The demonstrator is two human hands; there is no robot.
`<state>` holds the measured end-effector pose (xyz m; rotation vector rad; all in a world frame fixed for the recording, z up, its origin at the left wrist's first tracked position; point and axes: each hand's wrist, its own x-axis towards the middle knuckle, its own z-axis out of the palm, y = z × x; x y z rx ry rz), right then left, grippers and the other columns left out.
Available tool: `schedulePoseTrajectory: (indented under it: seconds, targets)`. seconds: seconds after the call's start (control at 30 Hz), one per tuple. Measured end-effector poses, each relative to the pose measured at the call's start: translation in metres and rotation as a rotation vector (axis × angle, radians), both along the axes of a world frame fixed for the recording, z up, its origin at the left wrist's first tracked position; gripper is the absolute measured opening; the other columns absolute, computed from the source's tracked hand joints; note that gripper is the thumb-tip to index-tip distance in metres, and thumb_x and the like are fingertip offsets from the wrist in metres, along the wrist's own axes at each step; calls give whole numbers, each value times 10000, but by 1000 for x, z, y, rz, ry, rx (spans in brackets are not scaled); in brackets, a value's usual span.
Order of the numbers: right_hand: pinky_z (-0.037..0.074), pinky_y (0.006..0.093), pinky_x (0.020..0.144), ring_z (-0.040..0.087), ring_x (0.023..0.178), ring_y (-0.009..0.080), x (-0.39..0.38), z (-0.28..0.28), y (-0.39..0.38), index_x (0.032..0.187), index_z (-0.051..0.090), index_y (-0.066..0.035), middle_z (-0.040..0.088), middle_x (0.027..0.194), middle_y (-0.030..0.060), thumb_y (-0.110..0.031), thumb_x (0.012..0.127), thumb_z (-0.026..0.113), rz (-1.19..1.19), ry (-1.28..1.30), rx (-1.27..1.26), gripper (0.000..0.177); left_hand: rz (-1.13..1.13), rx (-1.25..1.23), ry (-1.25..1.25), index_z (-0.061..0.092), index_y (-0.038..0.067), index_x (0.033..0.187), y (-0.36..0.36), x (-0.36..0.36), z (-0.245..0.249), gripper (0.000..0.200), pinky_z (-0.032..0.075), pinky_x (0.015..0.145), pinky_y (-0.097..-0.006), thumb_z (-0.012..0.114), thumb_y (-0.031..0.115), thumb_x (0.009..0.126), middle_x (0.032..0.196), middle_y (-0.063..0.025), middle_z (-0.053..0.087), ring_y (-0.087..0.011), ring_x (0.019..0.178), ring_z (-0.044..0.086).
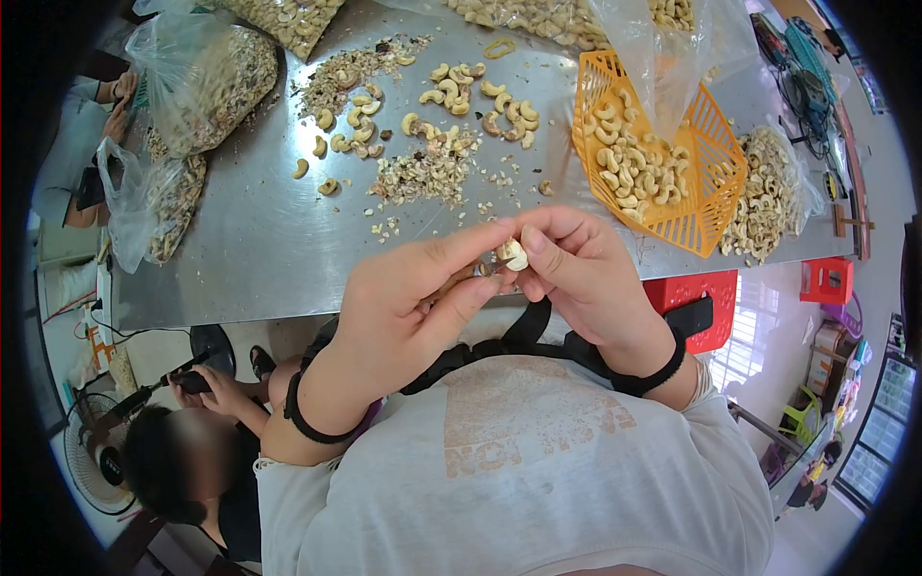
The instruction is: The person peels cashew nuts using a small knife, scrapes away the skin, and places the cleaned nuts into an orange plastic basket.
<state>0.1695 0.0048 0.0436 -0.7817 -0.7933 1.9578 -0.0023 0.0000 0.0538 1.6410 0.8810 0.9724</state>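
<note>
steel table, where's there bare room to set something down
The widest free patch on the steel table lies between the left-hand bags and the loose cashews. A narrower gap borders the yellow basket's left side. Crowded: centre, right end.

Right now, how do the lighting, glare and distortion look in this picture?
In the head view, strong fisheye distortion bends the room toward the black corners; in the same head view, the floor at the right has bright glare, the metal table shows a soft sheen, and the left hand and right hand look well lit, without obvious motion blur.
</note>
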Motion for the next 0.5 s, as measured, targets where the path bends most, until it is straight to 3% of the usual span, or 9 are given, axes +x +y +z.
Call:
schedulePoseTrajectory:
  seconds: [0.27,0.5]
  targets:
    - [387,161,533,499,615,50,1,3,-1,891,559,-5,582,749,42,-180,824,529,2,-75,19,190,17,325,215,552,49,1050,6,-4,2,355,413,506,-231,573,-4,700,723,-72,597,-169,587,562]
    - [384,160,521,495,608,48,2,1,-1,868,562,-13,580,746,35,-194,823,532,17,-42,64,189,12,232,153,556,58,1048,4,-4,5,343,410,502,-228,582,16,708,710,-70,596,-165,573,555]
